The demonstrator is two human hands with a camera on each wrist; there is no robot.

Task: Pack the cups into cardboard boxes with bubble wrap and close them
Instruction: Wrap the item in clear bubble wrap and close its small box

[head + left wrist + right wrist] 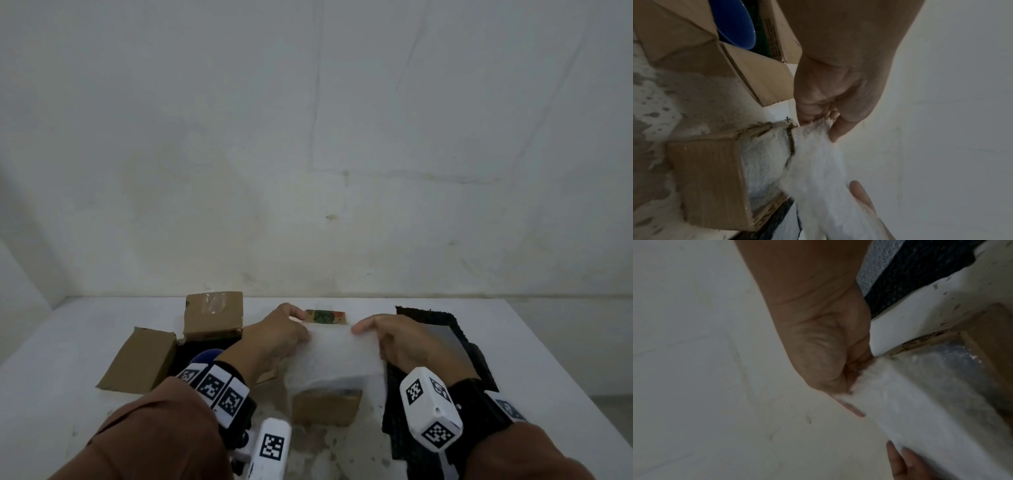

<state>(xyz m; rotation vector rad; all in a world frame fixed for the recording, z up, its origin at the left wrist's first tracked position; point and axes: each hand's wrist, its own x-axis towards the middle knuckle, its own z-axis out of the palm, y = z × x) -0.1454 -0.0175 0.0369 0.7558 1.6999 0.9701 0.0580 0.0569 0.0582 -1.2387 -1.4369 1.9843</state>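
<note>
- Bubble wrap (337,356): white sheet stretched between both hands, directly over the small cardboard box (327,406) at centre of the white table (534,346).
- Left hand (277,330) at 9 o'clock of the sheet, fingers and thumb pinching its far-left corner. Right hand (394,339) at 3 o'clock, pinching the far-right corner. Both closed onto the wrap, nothing else held.
- Sheet's lower part drops into the box; head view shows only the box's near wall below the wrap.
- Left wrist view adds: box interior (764,164) already lined with crinkled wrap, and the sheet running from the pinch (818,125) down over the box rim.
- Left wrist view also shows a blue cup (735,24) inside the open box (748,69) at 10 o'clock; in head view it is only a blue sliver (207,356) behind the left wrist.
- Right wrist view adds: bubble texture on a clear sheet (873,270) lying on the black mat (920,272) at 3 o'clock.
- Wrap looks white, translucent, blurred in both wrist views.
- Closed taped box (213,315) at 11 o'clock; patterned flat piece (325,316) at 12 o'clock, just beyond the fingertips.
</note>
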